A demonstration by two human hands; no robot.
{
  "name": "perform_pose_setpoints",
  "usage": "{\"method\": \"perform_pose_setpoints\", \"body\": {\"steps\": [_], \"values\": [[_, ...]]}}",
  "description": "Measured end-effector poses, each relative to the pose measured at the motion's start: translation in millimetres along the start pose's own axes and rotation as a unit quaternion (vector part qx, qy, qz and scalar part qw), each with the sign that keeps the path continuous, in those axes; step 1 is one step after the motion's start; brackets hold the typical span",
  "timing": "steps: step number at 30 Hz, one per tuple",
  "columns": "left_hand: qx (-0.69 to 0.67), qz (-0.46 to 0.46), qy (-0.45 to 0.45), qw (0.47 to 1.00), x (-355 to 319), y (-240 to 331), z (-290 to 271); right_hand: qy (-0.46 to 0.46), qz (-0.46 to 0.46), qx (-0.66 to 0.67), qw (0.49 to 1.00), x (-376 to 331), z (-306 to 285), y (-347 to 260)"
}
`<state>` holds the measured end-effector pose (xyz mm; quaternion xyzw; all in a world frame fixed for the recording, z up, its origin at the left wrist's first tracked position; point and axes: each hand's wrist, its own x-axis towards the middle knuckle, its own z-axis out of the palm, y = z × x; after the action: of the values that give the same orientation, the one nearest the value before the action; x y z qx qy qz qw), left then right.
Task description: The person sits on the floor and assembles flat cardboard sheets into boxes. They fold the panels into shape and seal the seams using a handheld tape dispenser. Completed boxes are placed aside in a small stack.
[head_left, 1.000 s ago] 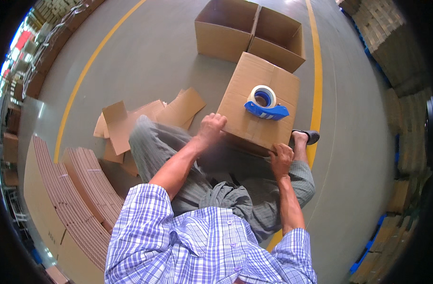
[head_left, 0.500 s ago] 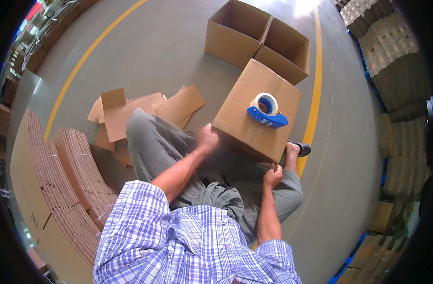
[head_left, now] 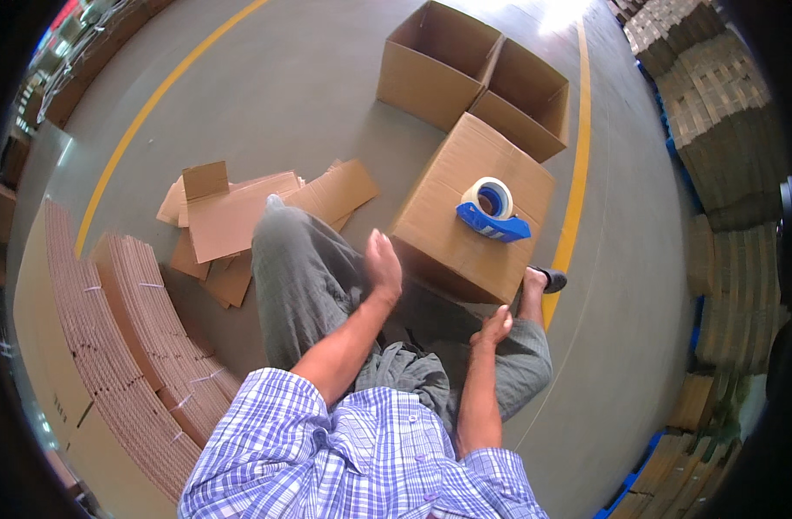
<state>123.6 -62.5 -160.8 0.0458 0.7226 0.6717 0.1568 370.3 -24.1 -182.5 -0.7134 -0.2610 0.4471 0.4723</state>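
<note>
A brown cardboard box (head_left: pixel 439 208) stands in front of my crossed legs, its closed top facing up. On top of it lies a blue tape dispenser (head_left: pixel 493 227) carrying a roll of pale tape (head_left: pixel 488 197). My left hand (head_left: pixel 384 265) is just off the box's near left corner, fingers stretched out, with nothing in it. By the near right corner is my right hand (head_left: pixel 493 328), its fingers pointing up and partly hidden. It appears to hold nothing, and whether it touches the box is unclear.
Two open cardboard boxes (head_left: pixel 426 82) stand beyond the closed one. Loose cardboard pieces (head_left: pixel 240 216) lie on the floor to the left. Tied stacks of flat cardboard (head_left: pixel 141 303) stand at my left. Cardboard piles on blue pallets (head_left: pixel 729 164) line the right side.
Both hands have come away from the near corners of the box, where they were gripping low on its edges. My left fingers have straightened. The box and dispenser look nearly the same.
</note>
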Motion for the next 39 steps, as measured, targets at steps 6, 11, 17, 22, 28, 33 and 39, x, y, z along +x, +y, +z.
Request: {"method": "perform_pose_setpoints", "body": {"steps": [6, 11, 17, 22, 28, 33, 39], "values": [[0.16, -0.013, -0.219, 0.962, 38.8, 3.3, 7.0, -0.098, -0.021, 0.062, 0.993, 28.9, 11.5, -19.4], [0.118, -0.021, -0.28, 0.952, 48.0, -7.5, 8.4, -0.081, -0.04, 0.04, 0.995, 24.9, 22.0, -11.7], [0.214, -0.025, -0.266, 0.94, 37.6, -2.5, 2.4, 0.016, -0.064, 0.001, 0.998, 31.4, 23.7, -2.6], [0.522, 0.324, -0.215, 0.759, 3.2, 6.2, -8.3, -0.013, -0.03, -0.023, 0.999, -10.5, 0.4, 13.4], [0.426, 0.441, -0.428, 0.663, -121.7, -4.4, 21.0, -0.09, 0.038, 0.048, 0.994, -50.3, -20.3, 1.6], [0.334, 0.616, -0.466, 0.541, -164.8, -7.4, 48.4, -0.218, 0.122, 0.183, 0.951, -42.7, -41.8, -9.6], [0.222, 0.586, -0.457, 0.631, -71.6, 63.8, 41.7, -0.156, 0.108, 0.068, 0.979, -37.9, -30.4, 8.9]]}}
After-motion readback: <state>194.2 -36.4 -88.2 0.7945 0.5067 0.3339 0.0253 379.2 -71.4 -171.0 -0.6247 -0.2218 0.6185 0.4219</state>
